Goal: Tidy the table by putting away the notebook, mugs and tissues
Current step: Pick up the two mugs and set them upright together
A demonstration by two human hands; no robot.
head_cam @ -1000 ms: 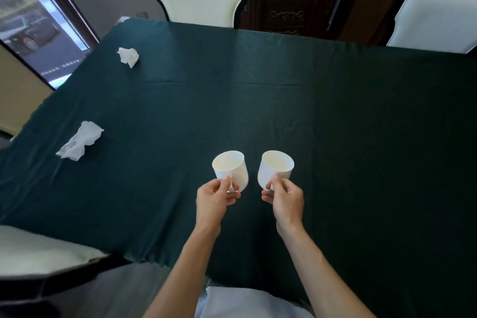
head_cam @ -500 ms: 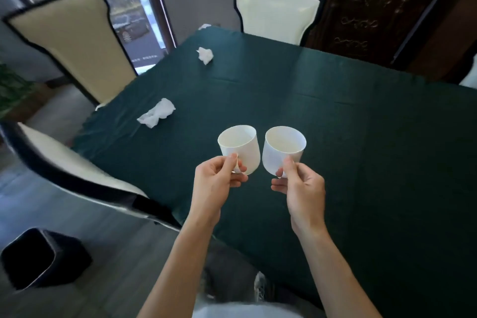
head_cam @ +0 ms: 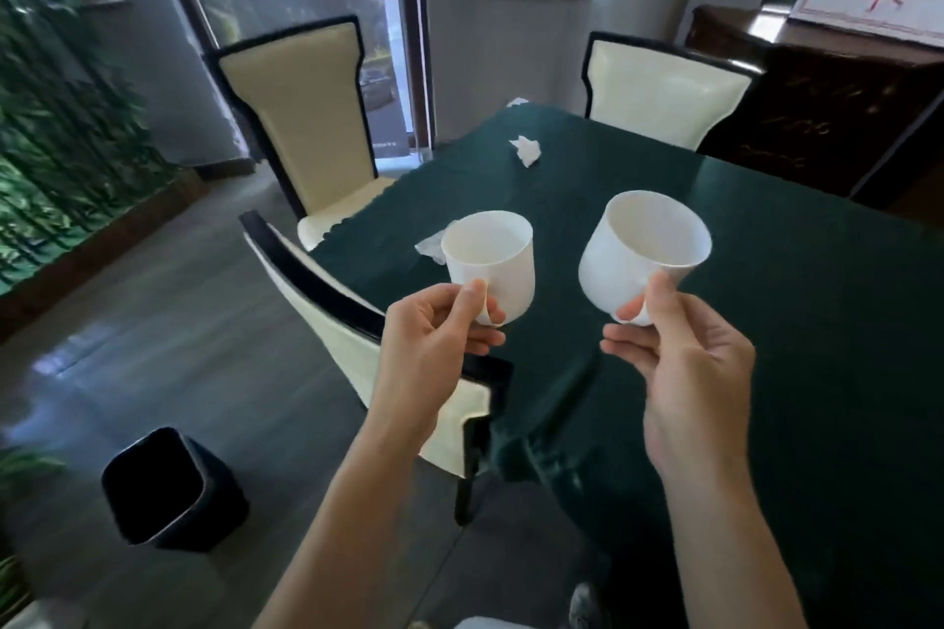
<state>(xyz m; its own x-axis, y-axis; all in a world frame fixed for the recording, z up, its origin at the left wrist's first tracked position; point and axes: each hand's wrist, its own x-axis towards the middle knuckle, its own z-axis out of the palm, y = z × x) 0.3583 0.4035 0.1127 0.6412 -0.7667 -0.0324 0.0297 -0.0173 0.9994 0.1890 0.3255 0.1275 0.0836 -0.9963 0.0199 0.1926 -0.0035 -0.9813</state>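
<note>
So two white mugs were up in the air, one per hand; the left mug sat just above the left hand, thumb pressed on the handle side near the base and the fingers curled tight underneath, so that grip was closed on it; it was pretty much upright, mouth open toward the camera. The right mug was tipped a bit, rim leaning away to the right; the right hand pinched it low down, thumb up against the near wall and the index finger poking out under the base, other fingers folded loosely below; closed on the mug too. The mugs were apart, not touching.

Just past the left mug's rim a crumpled tissue peeked out on the green tablecloth; another tissue lay further off toward the far corner, well beyond both sets of fingertips. Cream chairs stood round the table, the nearest chair right under the left wrist; a black bin sat on the floor, well below and left of the left forearm.
</note>
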